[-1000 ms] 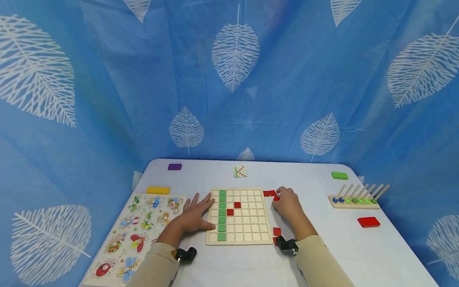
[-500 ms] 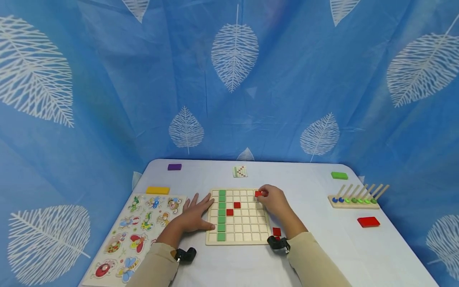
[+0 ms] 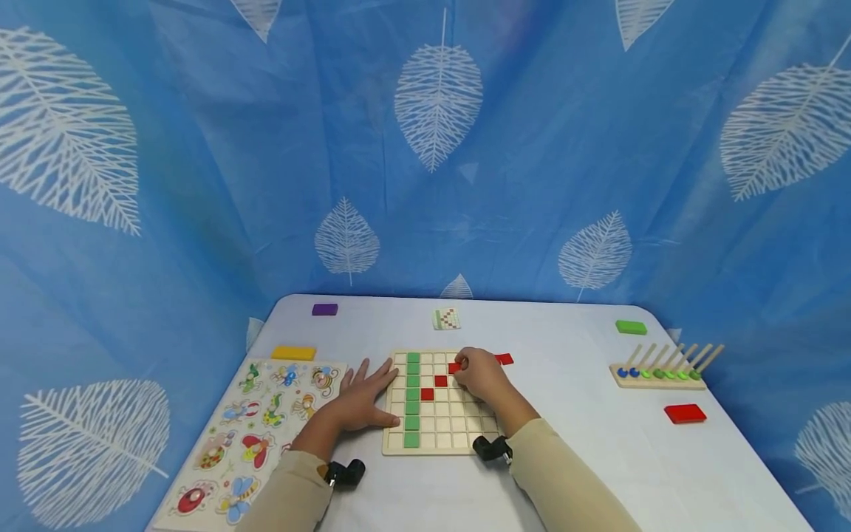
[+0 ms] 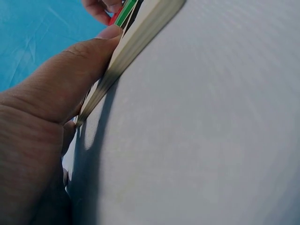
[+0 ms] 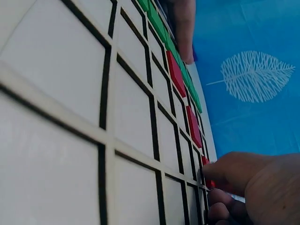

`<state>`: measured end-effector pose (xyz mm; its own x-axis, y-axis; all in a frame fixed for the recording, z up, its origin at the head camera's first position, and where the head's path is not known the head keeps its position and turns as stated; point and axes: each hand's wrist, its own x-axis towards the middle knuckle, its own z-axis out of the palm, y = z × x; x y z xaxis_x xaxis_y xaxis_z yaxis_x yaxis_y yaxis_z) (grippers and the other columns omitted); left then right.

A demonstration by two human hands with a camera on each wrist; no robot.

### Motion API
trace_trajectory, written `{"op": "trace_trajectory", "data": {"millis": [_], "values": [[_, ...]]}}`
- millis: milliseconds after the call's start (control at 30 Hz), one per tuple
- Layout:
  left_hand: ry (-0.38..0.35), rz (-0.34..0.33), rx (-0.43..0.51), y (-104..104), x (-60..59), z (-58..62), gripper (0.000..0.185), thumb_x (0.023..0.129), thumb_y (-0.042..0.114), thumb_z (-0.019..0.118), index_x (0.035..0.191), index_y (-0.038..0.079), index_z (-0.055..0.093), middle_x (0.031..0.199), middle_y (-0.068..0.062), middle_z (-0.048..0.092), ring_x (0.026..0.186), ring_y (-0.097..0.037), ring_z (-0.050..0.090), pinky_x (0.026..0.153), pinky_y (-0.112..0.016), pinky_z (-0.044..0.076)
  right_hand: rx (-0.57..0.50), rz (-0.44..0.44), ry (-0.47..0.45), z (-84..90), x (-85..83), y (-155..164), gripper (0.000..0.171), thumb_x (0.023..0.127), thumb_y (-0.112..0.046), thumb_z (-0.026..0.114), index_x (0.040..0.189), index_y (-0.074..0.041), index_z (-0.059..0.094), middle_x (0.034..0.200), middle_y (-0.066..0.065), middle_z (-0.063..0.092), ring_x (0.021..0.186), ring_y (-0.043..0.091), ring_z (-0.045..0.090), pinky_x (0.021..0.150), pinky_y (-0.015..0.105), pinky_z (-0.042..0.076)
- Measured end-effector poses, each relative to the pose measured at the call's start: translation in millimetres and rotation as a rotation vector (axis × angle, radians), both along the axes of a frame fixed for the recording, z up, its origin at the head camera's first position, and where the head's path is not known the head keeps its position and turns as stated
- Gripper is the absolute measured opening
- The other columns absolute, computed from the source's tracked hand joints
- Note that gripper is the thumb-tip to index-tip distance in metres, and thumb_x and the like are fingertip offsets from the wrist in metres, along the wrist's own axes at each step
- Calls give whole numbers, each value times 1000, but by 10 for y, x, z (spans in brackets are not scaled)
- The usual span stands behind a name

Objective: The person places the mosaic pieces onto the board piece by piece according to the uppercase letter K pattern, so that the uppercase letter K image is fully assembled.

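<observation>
A wooden grid board (image 3: 460,424) lies flat on the table, a column of green square tiles (image 3: 412,407) near its left side. Two red tiles (image 3: 428,394) sit diagonally in its squares. My right hand (image 3: 482,373) pinches a third red tile (image 3: 454,367) over the upper part of the grid, up and right of those two; in the right wrist view the thumb and curled fingers (image 5: 227,171) partly hide it. Fingers spread, my left hand (image 3: 361,403) rests along the board's left edge. The left wrist view has its thumb (image 4: 89,56) on the wooden rim.
Loose red tiles (image 3: 505,359) lie right of the board, partly hidden. An insect picture board (image 3: 226,443) is at left. Yellow (image 3: 293,353), purple (image 3: 324,309), green (image 3: 631,327) and red blocks (image 3: 685,414) surround it, with a bead-and-peg stand (image 3: 658,377) at right and a pattern card (image 3: 446,318) behind.
My right hand has taken a red tile from the loose ones at right and carried it left over the board to the upper squares. The left hand has stayed in place.
</observation>
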<state>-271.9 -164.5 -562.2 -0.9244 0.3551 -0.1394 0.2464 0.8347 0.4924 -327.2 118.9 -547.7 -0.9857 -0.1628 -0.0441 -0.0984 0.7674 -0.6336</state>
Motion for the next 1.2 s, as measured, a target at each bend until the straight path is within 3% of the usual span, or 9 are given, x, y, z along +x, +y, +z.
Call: {"op": "trace_trajectory", "data": {"millis": [300,467,600,700,800,1000,1200], "values": [[5,16,-4,2,-3,-24,108,77,61,85,165,24,35,177,3,17,163,-39,-5,128,-64,-7,25,56,22,-6,-32,48,18,96,-17,76,114,-20,77,101,2,65,93,20,58,82,39,55],[-1,6,-1,19,4,-28,108,78,62,85,165,25,35,177,3,17,163,-39,-5,128,-64,-6,42,0,58,33,-138,437,30,96,-8,71,126,-10,72,112,12,66,101,27,61,91,47,56],[2,9,8,17,3,-5,108,77,61,85,165,23,35,177,1,18,163,-40,-4,128,-65,-5,103,-66,-13,26,-259,797,43,91,-1,70,133,-7,68,130,20,62,121,36,59,109,58,50],[2,11,4,11,3,-6,108,77,62,85,165,22,36,177,1,18,163,-40,-4,128,-65,-5,122,-54,-83,-5,-303,972,41,92,0,69,132,-8,69,139,20,59,132,40,53,116,61,42],[-6,6,-9,7,4,-13,109,78,64,83,166,24,34,177,3,16,163,-39,-5,128,-64,-6,108,-52,-69,-31,-302,1048,34,93,-1,68,126,-7,72,136,20,61,131,40,54,116,62,42],[-3,6,-2,1,-2,-14,109,78,63,84,166,23,34,177,1,17,163,-40,-5,128,-64,-6,24,-107,66,-11,-235,865,31,96,-9,68,127,-4,70,130,17,66,121,35,60,110,57,49],[-6,11,-6,13,17,-7,108,78,63,83,166,23,34,177,2,17,163,-39,-5,128,-64,-7,-4,60,94,-32,-205,450,36,98,-10,68,134,-12,66,121,8,68,107,26,64,97,49,55]]}}
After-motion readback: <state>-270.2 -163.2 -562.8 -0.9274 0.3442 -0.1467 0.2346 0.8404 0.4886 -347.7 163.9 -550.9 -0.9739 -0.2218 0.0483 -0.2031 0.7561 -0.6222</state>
